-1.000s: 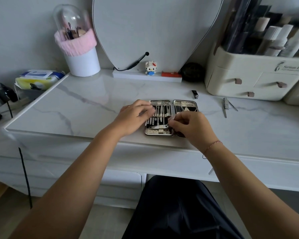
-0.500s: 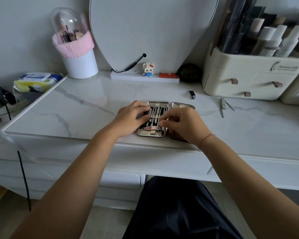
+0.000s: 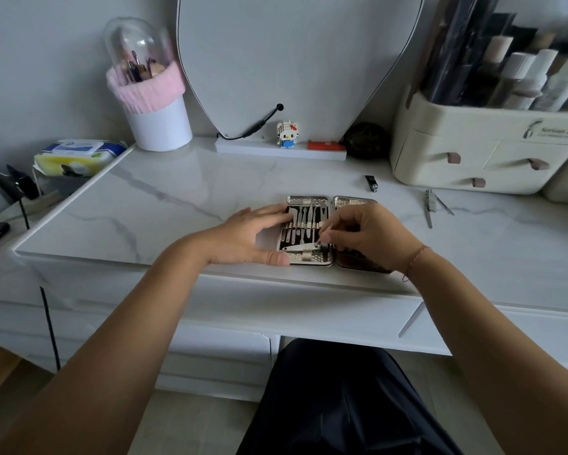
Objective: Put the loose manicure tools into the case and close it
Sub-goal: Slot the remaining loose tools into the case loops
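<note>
The right hand (image 3: 371, 234) pinches a thin metal tool (image 3: 324, 232) in curled fingertips; its kind is too small to tell. This hand hides most of the right half of the open manicure case (image 3: 305, 199). The left hand (image 3: 246, 238), fingers straight, rests on the case's left edge. Beyond the right hand, a black nail clipper (image 3: 371, 183) and a silver nail clipper (image 3: 429, 206) lie on the counter (image 3: 164, 205).

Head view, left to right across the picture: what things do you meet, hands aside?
wipes pack → brush holder → open manicure case → loose silver nail clipper
</note>
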